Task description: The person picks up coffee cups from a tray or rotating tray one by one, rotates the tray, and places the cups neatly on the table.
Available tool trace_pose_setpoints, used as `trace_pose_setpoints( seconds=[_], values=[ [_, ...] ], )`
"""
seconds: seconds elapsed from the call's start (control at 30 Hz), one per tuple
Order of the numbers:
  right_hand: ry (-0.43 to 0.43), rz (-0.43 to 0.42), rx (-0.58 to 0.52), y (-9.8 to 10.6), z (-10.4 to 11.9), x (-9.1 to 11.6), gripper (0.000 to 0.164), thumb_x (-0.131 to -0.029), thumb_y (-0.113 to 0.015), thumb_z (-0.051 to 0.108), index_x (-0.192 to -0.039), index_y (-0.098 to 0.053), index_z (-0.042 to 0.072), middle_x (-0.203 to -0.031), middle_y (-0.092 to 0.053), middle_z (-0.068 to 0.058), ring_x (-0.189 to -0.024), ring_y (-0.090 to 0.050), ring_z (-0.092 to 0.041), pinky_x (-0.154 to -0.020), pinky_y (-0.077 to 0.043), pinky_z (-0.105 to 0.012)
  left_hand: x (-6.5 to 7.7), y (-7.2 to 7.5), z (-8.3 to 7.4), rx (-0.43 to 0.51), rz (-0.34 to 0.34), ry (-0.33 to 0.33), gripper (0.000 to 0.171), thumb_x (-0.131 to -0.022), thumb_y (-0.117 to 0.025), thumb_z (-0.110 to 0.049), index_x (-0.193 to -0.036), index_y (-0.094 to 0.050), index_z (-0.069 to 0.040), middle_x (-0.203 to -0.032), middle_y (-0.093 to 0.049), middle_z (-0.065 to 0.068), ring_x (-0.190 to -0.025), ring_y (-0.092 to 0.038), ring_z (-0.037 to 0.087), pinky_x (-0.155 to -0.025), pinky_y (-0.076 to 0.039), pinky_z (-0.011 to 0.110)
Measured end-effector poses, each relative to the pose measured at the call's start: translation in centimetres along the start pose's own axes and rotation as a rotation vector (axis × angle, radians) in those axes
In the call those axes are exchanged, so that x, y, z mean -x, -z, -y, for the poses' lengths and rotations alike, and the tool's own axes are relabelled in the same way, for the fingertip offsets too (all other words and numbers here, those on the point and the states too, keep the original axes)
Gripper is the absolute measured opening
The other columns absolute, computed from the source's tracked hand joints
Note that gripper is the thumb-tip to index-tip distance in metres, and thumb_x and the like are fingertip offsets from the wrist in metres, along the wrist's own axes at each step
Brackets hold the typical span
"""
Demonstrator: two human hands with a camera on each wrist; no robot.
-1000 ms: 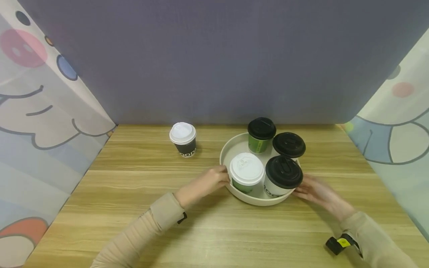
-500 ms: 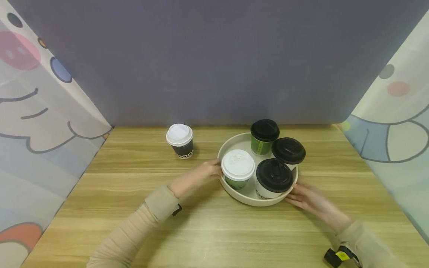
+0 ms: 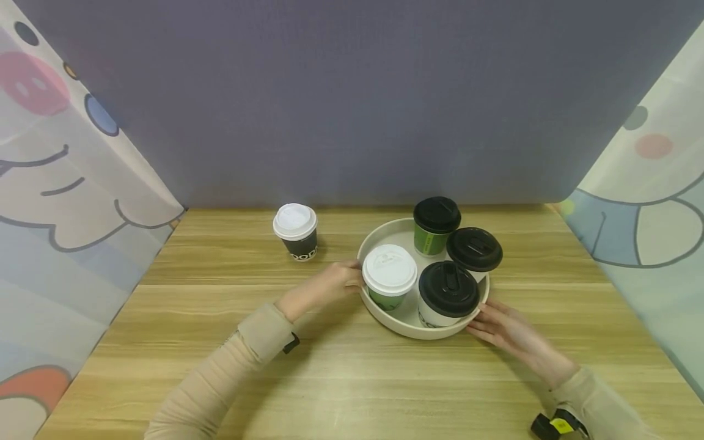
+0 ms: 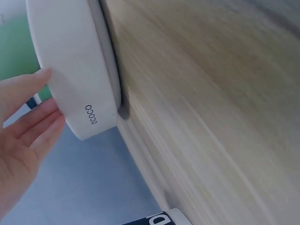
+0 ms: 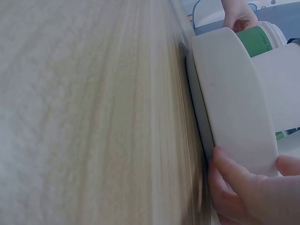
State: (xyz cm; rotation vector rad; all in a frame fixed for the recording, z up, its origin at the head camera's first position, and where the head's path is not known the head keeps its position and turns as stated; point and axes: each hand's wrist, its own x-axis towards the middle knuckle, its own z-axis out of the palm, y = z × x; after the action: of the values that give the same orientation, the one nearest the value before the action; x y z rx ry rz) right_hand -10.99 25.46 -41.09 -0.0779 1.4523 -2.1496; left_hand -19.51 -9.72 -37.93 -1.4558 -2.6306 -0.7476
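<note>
A round off-white tray (image 3: 407, 328) with a raised wall sits on the table and carries several lidded paper coffee cups. My left hand (image 3: 337, 284) pinches its left rim, thumb and fingers on either side in the left wrist view. My right hand (image 3: 511, 336) grips the front right wall, fingers low on the outside and thumb at the rim. In the tray stand a green cup with a white lid (image 3: 389, 270), a white cup with a black lid (image 3: 448, 290), another black-lidded cup (image 3: 475, 249) behind it, and a green cup with a black lid (image 3: 434, 226) at the back.
A dark cup with a white lid (image 3: 297, 231) stands alone on the wooden table (image 3: 385, 391), left of the tray. A grey panel (image 3: 363, 110) rises along the back edge. Cartoon-printed curtains (image 3: 71, 183) hang at both sides.
The tray has turned slightly clockwise with its cups: the front ones shifted left, the rear green one right. My right hand moved a little left with the rim. Lately almost nothing moves.
</note>
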Motion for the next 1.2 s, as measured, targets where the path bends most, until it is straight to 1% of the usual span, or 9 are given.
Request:
trace_pose_setpoints(
  seconds=[0.1, 0.23, 0.4, 0.53, 0.63, 0.73, 0.77, 0.9, 1.2],
  values=[
    [0.003, 0.004, -0.006, 0.0, -0.1, 0.0, 0.070, -0.096, -0.034, 0.015, -0.129, 0.021, -0.014, -0.105, -0.055, -0.005, -0.099, -0.055, -0.013, -0.092, -0.040, -0.032, 0.0, 0.4, -0.1, 0.008, -0.016, 0.025, 0.013, -0.075, -0.066, -0.003, -0.088, -0.065, -0.003, -0.097, -0.061, 0.010, -0.087, -0.060, 0.019, -0.079, -0.047, 0.020],
    [0.002, 0.007, -0.017, 0.0, -0.1, 0.0, 0.069, -0.096, -0.033, 0.015, -0.129, 0.021, -0.013, -0.105, -0.055, -0.004, -0.099, -0.055, -0.013, -0.092, -0.040, -0.032, -0.1, 1.3, -0.4, -0.057, -0.050, 0.060, 0.012, -0.077, -0.064, -0.006, -0.089, -0.065, -0.003, -0.095, -0.061, 0.009, -0.085, -0.060, 0.019, -0.077, -0.048, 0.023],
    [0.010, 0.009, -0.008, 0.6, -0.4, -0.1, 0.069, -0.096, -0.033, 0.016, -0.129, 0.021, -0.014, -0.107, -0.055, -0.007, -0.100, -0.055, -0.014, -0.092, -0.040, -0.033, -0.4, 2.9, -1.4, -0.172, -0.070, 0.200, 0.019, -0.083, -0.060, -0.014, -0.099, -0.065, -0.006, -0.101, -0.061, 0.010, -0.089, -0.060, 0.022, -0.076, -0.049, 0.033],
    [0.045, 0.067, -0.029, 1.8, -1.1, -0.4, 0.068, -0.096, -0.035, 0.017, -0.131, 0.014, -0.015, -0.111, -0.054, -0.012, -0.103, -0.054, -0.018, -0.092, -0.040, -0.034, -0.8, 4.0, -2.5, -0.180, -0.089, 0.285, 0.025, -0.087, -0.055, -0.020, -0.107, -0.063, -0.007, -0.106, -0.060, 0.010, -0.095, -0.058, 0.024, -0.078, -0.049, 0.037],
    [0.056, 0.076, -0.014, 2.2, -1.4, -0.5, 0.072, -0.095, -0.038, 0.020, -0.131, 0.012, -0.017, -0.111, -0.053, -0.012, -0.103, -0.053, -0.018, -0.092, -0.041, -0.033, -1.3, 4.7, -3.5, -0.148, -0.090, 0.318, 0.031, -0.089, -0.052, -0.024, -0.114, -0.059, -0.008, -0.115, -0.057, 0.011, -0.106, -0.053, 0.027, -0.086, -0.044, 0.040],
    [0.046, 0.044, 0.009, 1.9, -1.3, -0.5, 0.070, -0.095, -0.036, 0.020, -0.131, 0.012, -0.016, -0.110, -0.052, -0.012, -0.102, -0.053, -0.017, -0.092, -0.040, -0.032, -1.9, 5.0, -4.5, -0.128, -0.064, 0.320, 0.037, -0.089, -0.051, -0.029, -0.119, -0.055, -0.008, -0.124, -0.050, 0.015, -0.114, -0.046, 0.031, -0.093, -0.039, 0.043],
    [0.026, 0.003, 0.041, 1.4, -1.0, -0.4, 0.076, -0.095, -0.038, 0.022, -0.129, 0.018, -0.016, -0.109, -0.052, -0.009, -0.101, -0.054, -0.014, -0.091, -0.041, -0.031, -2.1, 5.1, -4.8, -0.122, -0.054, 0.311, 0.040, -0.088, -0.052, -0.031, -0.121, -0.053, -0.008, -0.125, -0.048, 0.016, -0.115, -0.045, 0.031, -0.093, -0.038, 0.043],
    [-0.006, -0.039, 0.033, 0.3, -0.4, -0.1, 0.071, -0.096, -0.034, 0.019, -0.130, 0.018, -0.014, -0.107, -0.053, -0.009, -0.099, -0.054, -0.013, -0.092, -0.040, -0.031, -2.8, 4.9, -5.7, -0.126, -0.023, 0.254, 0.048, -0.086, -0.055, -0.035, -0.123, -0.050, -0.005, -0.126, -0.046, 0.018, -0.115, -0.044, 0.031, -0.094, -0.038, 0.043],
    [-0.004, -0.020, -0.009, 0.1, -0.3, 0.0, 0.072, -0.096, -0.035, 0.017, -0.130, 0.020, -0.014, -0.107, -0.053, -0.009, -0.099, -0.054, -0.013, -0.090, -0.041, -0.030, -3.9, 3.9, -6.6, -0.078, 0.067, 0.194, 0.061, -0.078, -0.063, -0.039, -0.129, -0.043, -0.010, -0.135, -0.033, 0.016, -0.123, -0.033, 0.031, -0.101, -0.026, 0.046]
  ],
)
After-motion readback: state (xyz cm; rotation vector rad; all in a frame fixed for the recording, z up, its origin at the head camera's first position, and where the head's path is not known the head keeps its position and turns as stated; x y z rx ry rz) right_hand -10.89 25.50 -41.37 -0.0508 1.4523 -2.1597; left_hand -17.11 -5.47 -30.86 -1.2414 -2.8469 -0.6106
